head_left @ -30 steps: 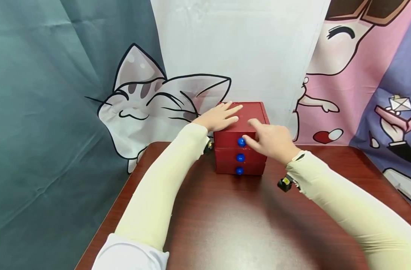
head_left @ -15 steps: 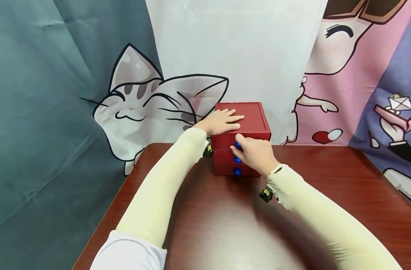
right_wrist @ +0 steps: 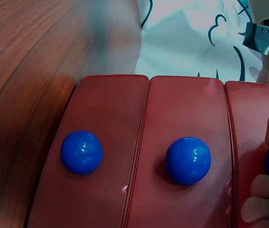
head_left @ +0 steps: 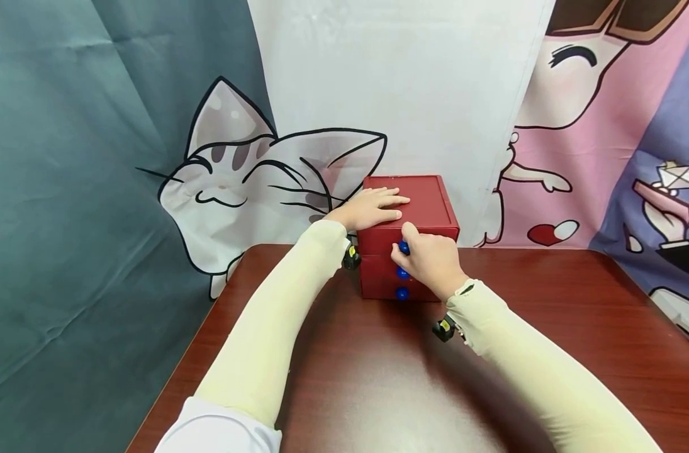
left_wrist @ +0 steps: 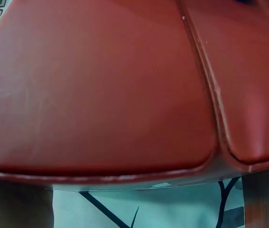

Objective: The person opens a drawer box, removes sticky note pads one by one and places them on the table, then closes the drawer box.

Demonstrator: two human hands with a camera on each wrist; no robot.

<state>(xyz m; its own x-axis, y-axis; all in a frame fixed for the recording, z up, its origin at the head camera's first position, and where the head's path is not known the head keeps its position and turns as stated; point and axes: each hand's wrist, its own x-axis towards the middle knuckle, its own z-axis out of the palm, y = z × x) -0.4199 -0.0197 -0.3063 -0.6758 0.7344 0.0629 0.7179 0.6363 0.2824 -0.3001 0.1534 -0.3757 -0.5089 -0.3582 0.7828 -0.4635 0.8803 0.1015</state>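
Observation:
A small red chest of drawers [head_left: 426, 198] stands at the back of the table, its three drawers stacked and each bearing a round blue knob. My left hand [head_left: 369, 209] rests flat on the left part of its top, fingers spread. At the front, my right hand [head_left: 435, 261] pinches the top knob [head_left: 404, 247] between thumb and fingers. Below it sit the middle knob [right_wrist: 188, 161] and the bottom knob [right_wrist: 81, 152], both untouched. In the left wrist view, the red side panel [left_wrist: 101, 95] fills most of the picture. My right hand partly covers the drawer fronts.
The dark red-brown wooden table [head_left: 367, 377] spreads out in front of the chest. Close behind stands a printed cloth backdrop [head_left: 435, 82] with a cartoon cat and other figures. Each wrist carries a small black camera [head_left: 443, 328].
My right hand has come left and down from beside the top drawer and closed its fingers on the top knob. My left hand has settled flatter on the chest's top.

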